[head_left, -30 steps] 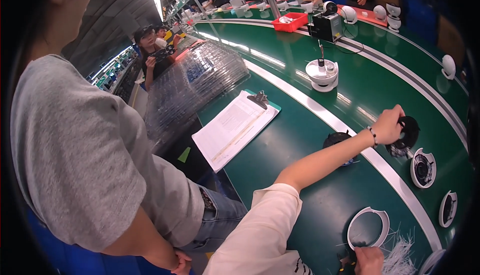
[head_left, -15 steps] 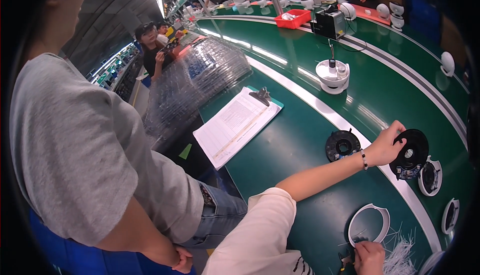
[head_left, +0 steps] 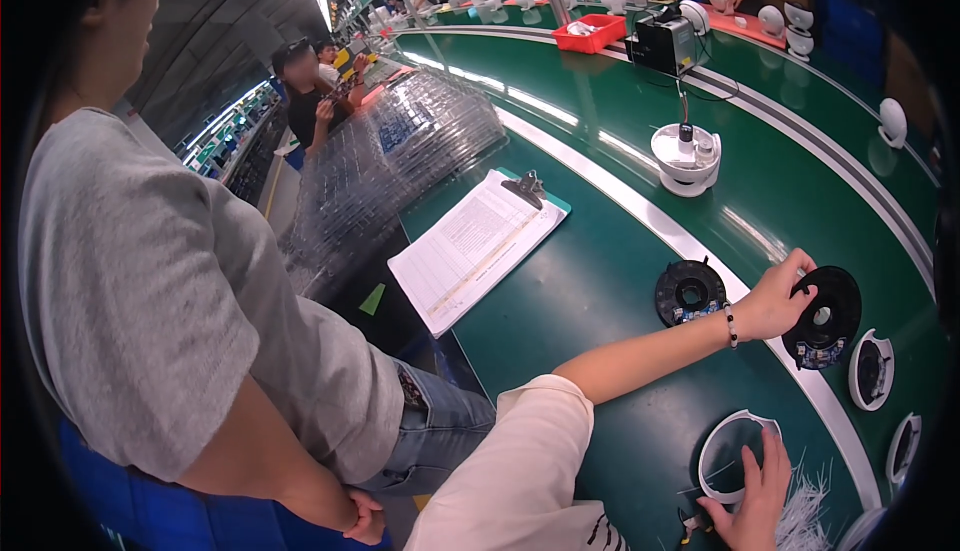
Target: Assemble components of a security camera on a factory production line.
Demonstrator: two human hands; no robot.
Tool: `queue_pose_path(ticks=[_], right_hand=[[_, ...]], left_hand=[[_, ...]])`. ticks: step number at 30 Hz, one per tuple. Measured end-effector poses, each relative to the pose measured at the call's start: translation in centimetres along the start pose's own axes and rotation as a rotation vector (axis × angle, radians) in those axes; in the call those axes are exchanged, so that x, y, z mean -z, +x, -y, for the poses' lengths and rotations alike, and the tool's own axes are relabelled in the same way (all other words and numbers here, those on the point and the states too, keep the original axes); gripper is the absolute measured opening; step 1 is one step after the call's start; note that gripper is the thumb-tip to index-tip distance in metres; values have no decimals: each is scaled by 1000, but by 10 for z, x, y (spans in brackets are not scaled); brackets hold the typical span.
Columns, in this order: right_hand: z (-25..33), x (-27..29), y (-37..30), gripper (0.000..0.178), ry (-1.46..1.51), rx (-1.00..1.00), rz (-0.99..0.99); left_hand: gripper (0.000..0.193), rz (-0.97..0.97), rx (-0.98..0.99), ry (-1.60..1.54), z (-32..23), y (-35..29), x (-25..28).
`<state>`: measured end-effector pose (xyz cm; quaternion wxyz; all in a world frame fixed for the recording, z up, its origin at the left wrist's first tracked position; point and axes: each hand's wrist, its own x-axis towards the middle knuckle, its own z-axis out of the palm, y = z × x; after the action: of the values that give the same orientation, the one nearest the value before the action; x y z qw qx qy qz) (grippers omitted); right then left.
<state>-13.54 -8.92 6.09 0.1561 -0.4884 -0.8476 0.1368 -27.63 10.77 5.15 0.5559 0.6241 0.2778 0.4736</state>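
My left hand (head_left: 778,301) grips the edge of a black round plate (head_left: 842,301) with a central hole and a small circuit board at its lower edge. The plate is raised over the white strip at the conveyor's edge. A white plastic ring (head_left: 712,443) with a notched rim lies on the green table below. My right hand (head_left: 757,496) is at this ring, thumb and fingers apart over its near right rim; firm contact cannot be made out. Beneath my left wrist, a similar black round plate (head_left: 690,291) lies on the table.
White cable ties (head_left: 812,506) lie beside my right hand, near small cutters (head_left: 692,526). A clipboard (head_left: 480,251) lies further left. White housings (head_left: 688,161) and ringed black parts (head_left: 872,371) sit on the green conveyor. A person in grey (head_left: 150,301) stands close at left.
My right hand has opened its fingers and shifted up to the ring's right side. My left hand still holds the black plate. The white housing on the conveyor has moved right and slightly nearer.
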Motion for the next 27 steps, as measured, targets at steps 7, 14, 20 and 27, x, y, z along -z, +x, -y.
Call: queue_pose_path(ticks=[7, 14, 20, 27], right_hand=[[-2, -8, 1, 91, -23, -116, 71], [7, -12, 9, 102, -130, -230, 43], [-3, -24, 11, 117, -3, -268, 60], [6, -26, 22, 118, -45, -269, 20]], left_hand=[[14, -18, -36, 26, 3, -5, 4], [14, 18, -9, -25, 6, -3, 1], [14, 23, 0, -11, 7, -4, 4], [15, 31, 2, -38, 8, -5, 11]])
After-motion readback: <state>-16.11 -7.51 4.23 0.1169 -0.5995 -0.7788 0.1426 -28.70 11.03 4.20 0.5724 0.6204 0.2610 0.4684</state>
